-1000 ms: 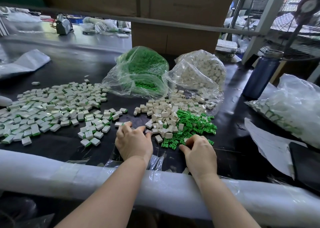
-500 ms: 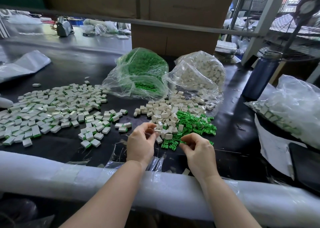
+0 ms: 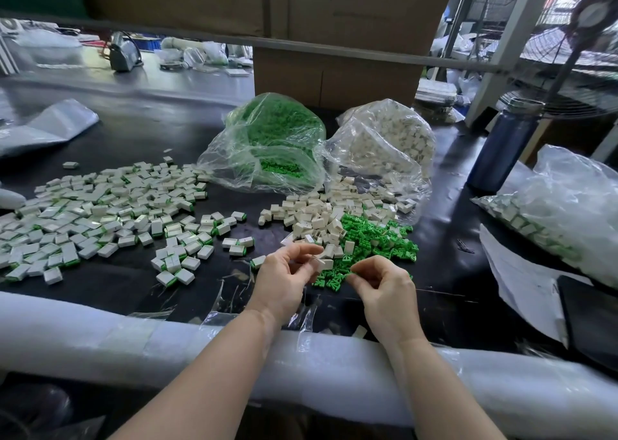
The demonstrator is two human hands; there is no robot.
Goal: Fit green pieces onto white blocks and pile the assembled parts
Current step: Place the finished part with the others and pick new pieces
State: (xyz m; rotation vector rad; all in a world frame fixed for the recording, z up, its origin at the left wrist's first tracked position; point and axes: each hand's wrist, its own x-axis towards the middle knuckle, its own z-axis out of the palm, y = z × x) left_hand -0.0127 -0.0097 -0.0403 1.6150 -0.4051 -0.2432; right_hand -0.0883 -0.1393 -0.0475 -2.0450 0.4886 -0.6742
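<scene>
My left hand (image 3: 284, 279) pinches a white block (image 3: 323, 264) between thumb and fingers just above the table. My right hand (image 3: 384, 286) is beside it, fingertips closed on a small green piece (image 3: 349, 275) at the near edge of the loose green pieces (image 3: 374, 239). Loose white blocks (image 3: 314, 215) lie just behind the hands. A wide spread of assembled white-and-green parts (image 3: 100, 205) covers the table to the left.
A clear bag of green pieces (image 3: 274, 138) and a clear bag of white blocks (image 3: 384, 142) stand behind the loose heaps. A dark bottle (image 3: 501, 145) and a bag of assembled parts (image 3: 561, 212) sit right. A foam-wrapped rail (image 3: 133, 336) lines the near table edge.
My left hand moved right from the assembled parts, where it left one, to the white blocks and lifted a block. My right hand rose from the green pieces holding one.
</scene>
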